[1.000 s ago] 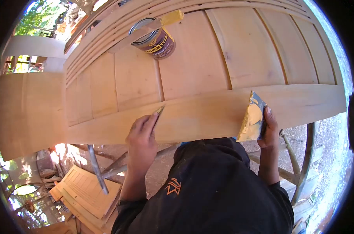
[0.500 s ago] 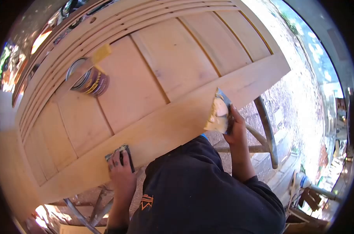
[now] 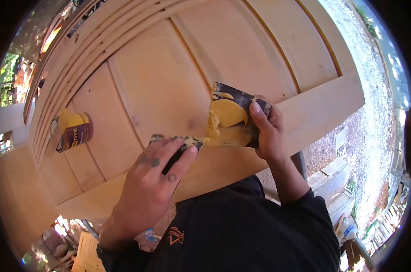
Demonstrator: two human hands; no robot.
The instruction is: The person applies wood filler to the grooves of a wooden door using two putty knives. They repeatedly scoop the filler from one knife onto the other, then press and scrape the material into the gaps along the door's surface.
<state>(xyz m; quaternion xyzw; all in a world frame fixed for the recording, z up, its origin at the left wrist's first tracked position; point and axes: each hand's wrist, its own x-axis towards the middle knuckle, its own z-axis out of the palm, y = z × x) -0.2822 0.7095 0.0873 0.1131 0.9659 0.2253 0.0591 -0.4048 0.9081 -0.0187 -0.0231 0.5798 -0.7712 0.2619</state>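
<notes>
My left hand point(image 3: 158, 181) is closed around a small dark putty scraper point(image 3: 176, 156), its edge smeared with filler. In my right hand point(image 3: 271, 129) is a wider dark putty spreader point(image 3: 242, 96), gripped by its right edge with the thumb on top. A thick mound of yellow wood putty point(image 3: 230, 113) lies on its face, with lumps along the left edge. The scraper's right corner is right at the lower left corner of the putty-laden spreader. Both tools are over a pale wooden panelled door point(image 3: 146, 81).
A brown labelled can point(image 3: 77, 134) with a yellowish smeared flap at its mouth stands on the left of the door. Slatted grooves run along the door's far left side. Beyond the right edge lies sunlit ground point(image 3: 350, 127); a pale bottle point(image 3: 348, 229) is at lower right.
My left hand has lifted the scraper off the door's near rail and brought it up and right to the spreader. My right hand has moved left, turning the putty face toward me.
</notes>
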